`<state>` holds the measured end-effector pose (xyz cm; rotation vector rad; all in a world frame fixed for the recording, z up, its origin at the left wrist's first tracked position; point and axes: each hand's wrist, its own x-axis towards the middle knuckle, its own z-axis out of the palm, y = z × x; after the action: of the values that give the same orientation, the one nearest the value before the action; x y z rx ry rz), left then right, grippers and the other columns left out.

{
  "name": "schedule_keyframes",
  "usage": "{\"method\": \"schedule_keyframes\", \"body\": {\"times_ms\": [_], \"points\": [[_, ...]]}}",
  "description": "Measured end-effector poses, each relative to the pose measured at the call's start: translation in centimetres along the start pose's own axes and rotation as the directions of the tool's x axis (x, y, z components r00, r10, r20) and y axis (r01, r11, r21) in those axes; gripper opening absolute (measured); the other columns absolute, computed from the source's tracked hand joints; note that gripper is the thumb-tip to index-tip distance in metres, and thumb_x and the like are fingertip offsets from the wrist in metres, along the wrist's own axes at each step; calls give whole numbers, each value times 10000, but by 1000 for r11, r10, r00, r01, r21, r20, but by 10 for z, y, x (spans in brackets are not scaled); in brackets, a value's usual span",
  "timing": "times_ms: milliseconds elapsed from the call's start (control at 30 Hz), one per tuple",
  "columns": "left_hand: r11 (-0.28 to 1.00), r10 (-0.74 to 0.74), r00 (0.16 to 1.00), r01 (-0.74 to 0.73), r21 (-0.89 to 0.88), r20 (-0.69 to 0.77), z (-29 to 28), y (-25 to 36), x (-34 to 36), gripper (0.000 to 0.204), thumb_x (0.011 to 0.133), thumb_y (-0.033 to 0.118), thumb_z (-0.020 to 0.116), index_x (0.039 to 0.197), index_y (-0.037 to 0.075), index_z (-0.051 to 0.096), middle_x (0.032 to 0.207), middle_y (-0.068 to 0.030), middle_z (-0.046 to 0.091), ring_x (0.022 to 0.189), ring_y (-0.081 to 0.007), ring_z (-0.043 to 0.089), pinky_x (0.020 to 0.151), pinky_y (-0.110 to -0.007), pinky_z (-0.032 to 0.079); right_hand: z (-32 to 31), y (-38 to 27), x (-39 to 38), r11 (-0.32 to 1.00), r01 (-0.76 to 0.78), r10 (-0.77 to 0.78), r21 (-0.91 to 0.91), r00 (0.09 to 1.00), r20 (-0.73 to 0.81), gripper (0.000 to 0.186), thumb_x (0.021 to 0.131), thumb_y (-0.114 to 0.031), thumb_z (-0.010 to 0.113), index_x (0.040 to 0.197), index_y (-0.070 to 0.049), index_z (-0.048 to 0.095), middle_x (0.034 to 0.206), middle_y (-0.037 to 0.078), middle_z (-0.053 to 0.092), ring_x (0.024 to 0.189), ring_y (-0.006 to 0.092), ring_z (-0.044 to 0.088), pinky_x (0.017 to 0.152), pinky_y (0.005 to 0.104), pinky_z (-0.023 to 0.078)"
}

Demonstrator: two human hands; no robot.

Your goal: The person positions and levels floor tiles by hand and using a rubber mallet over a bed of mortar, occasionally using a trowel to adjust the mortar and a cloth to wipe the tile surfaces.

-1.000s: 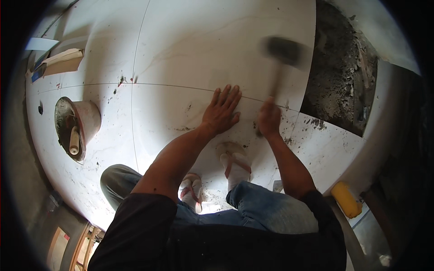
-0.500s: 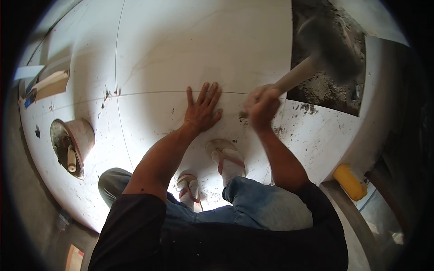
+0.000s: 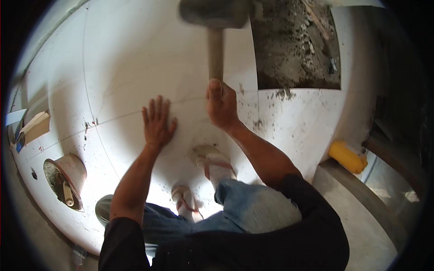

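Wrapped round the light wooden handle of a mallet, my right hand holds it with the dark, thick head pointing away from me. The head is blurred and shows over the far part of a large white floor tile. My left hand lies flat on the white tiling, fingers spread, close to the joint line between the tiles. Whether the mallet head touches the tile I cannot tell.
Far right, an untiled patch of rough mortar borders the tiles. A mortar bucket with a wooden-handled tool lies tilted at left. Torn cardboard is beyond it. A yellow container sits at right. My sandalled feet stand on tiles.
The mallet has swung from the right over to the left, across the far tile. My left hand stays flat on the tiling. The whole view has shifted and turned somewhat.
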<state>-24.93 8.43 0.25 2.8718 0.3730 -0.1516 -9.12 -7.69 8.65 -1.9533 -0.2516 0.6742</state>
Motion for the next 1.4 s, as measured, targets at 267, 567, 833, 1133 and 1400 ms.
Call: {"method": "schedule_keyframes", "body": {"times_ms": [267, 567, 833, 1133, 1400], "points": [[932, -340, 924, 355, 66, -175, -7, -98, -50, 735, 891, 391, 494, 1504, 144, 174, 1566, -160, 83, 1445, -345, 56, 1139, -545, 43, 5, -9, -3, 1000, -16, 19, -26, 993, 120, 543, 953, -496, 444, 789, 11, 552, 623, 154, 563, 593, 241, 574, 568, 375, 449], [869, -488, 864, 494, 25, -122, -14, -107, -57, 789, 874, 432, 499, 1493, 78, 162, 1564, -175, 63, 1447, -342, 27, 1137, -548, -7, 29, -41, -1, 898, -112, 28, 425, 980, 198, 534, 983, -484, 409, 689, -39, 431, 542, 22, 378, 544, 122, 388, 491, 336, 338], [825, -566, 824, 563, -52, -45, -28, -103, -66, 767, 882, 460, 481, 1495, 118, 172, 1556, -185, 85, 1448, -329, 31, 1143, -531, -24, 67, -47, 1, 979, 58, -115, 197, 950, 289, 600, 968, -544, 368, 631, -50, 410, 517, -4, 358, 517, 103, 397, 478, 309, 339], [813, -579, 814, 572, -113, -47, -25, -101, -72, 764, 877, 455, 493, 1497, 146, 171, 1563, -159, 64, 1451, -310, 23, 1142, -539, -20, 85, -59, -1, 889, -223, 57, 400, 921, 386, 531, 970, -514, 390, 725, -45, 432, 530, 52, 411, 468, 133, 400, 456, 328, 353], [813, -580, 815, 576, -86, -21, -29, -107, -61, 756, 881, 458, 479, 1496, 137, 177, 1561, -166, 66, 1453, -311, 18, 1143, -538, -20, 97, -50, 0, 994, 107, -110, 31, 898, 426, 555, 962, -555, 379, 683, -77, 422, 521, 13, 391, 476, 103, 392, 450, 281, 329]]}}
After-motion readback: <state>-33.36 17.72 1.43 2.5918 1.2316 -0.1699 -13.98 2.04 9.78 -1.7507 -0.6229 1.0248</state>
